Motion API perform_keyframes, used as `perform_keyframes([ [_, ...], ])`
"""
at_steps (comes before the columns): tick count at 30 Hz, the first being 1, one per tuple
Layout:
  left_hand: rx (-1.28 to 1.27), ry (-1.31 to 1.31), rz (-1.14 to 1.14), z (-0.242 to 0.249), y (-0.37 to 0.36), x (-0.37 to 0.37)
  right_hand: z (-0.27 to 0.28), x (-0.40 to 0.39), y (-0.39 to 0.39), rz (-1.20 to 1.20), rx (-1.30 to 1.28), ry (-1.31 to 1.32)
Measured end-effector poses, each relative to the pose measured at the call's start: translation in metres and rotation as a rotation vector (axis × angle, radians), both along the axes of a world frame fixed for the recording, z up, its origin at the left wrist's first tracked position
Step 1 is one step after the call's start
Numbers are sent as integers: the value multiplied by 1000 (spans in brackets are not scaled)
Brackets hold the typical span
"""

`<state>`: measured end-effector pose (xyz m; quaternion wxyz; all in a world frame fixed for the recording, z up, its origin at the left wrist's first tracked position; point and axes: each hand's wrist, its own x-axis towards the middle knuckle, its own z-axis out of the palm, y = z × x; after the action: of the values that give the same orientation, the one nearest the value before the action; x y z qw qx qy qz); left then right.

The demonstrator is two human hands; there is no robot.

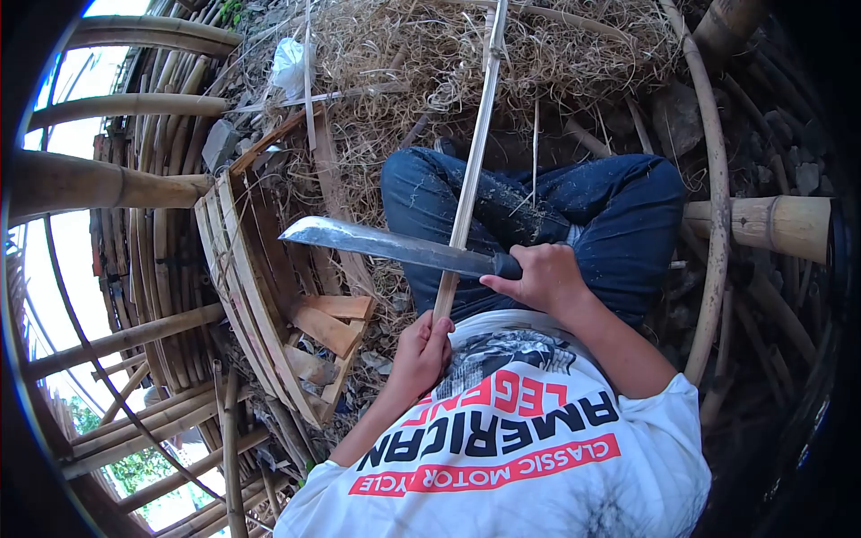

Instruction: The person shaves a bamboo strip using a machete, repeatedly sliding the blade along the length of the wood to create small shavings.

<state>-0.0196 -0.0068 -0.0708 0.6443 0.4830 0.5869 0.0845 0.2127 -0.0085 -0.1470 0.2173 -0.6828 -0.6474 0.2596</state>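
Observation:
My left hand (422, 356) is closed round the near end of a long, pale bamboo strip (474, 161), close to the shirt hem. The strip runs up and away from me, across my crossed legs in blue jeans. In my right hand (541, 281) is the dark handle of a machete (386, 247). Its broad metal blade points to the left and lies across the bamboo strip, a little beyond my left hand. Bits of pale shavings cling to the jeans.
Curly bamboo shavings (574, 63) are heaped past my legs. On the left stands a slatted wooden crate (256, 287), near a bamboo pole framework (117, 184). A white plastic bag (288, 68) lies at the upper left. Thick bamboo poles (762, 224) lie at the right.

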Motion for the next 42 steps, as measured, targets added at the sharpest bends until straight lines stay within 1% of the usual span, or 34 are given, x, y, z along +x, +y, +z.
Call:
perform_keyframes([
  [7,61,13,-28,0,5,-6,-5,-2,9,23,74,-2],
  [11,29,30,-8,4,7,-9,-10,-4,14,15,120,-6],
  [14,-11,46,19,12,8,-12,-15,2,23,3,90,-10],
  [16,65,91,-34,12,10,-14,-17,-1,27,7,119,-21],
  [19,114,118,-76,12,11,-18,-18,0,28,14,153,-30],
  [26,68,101,-43,16,12,-18,-20,-2,30,18,183,-21],
  [32,85,115,-59,18,12,-23,-17,-2,32,42,225,2],
  [35,49,128,-49,22,13,-23,-18,-1,33,49,222,-9],
  [37,2,82,-23,24,13,-25,-19,0,33,46,242,-1],
  [42,47,115,-41,26,11,-28,-17,1,34,57,237,1],
])
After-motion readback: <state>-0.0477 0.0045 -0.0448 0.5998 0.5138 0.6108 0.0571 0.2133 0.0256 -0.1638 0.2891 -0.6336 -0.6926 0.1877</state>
